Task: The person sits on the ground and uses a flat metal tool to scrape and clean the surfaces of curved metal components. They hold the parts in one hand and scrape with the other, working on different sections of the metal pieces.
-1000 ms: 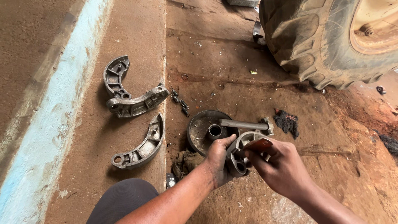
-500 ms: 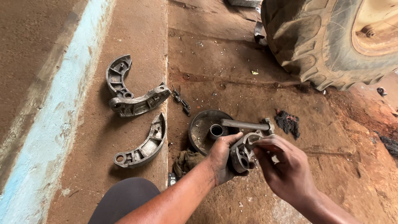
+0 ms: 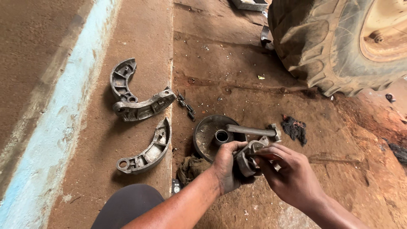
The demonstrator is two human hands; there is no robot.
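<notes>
Head view: the left hand (image 3: 227,166) grips a curved, grey, grimy metal brake shoe (image 3: 247,157) low over the dirt floor (image 3: 254,93); the right hand (image 3: 288,174) pinches its upper rim. A round drum (image 3: 207,133) lies just behind.

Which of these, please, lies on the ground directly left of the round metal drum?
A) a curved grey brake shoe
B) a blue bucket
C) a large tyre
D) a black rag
A: a curved grey brake shoe lies just left of the round metal drum, on the raised slab.
</notes>
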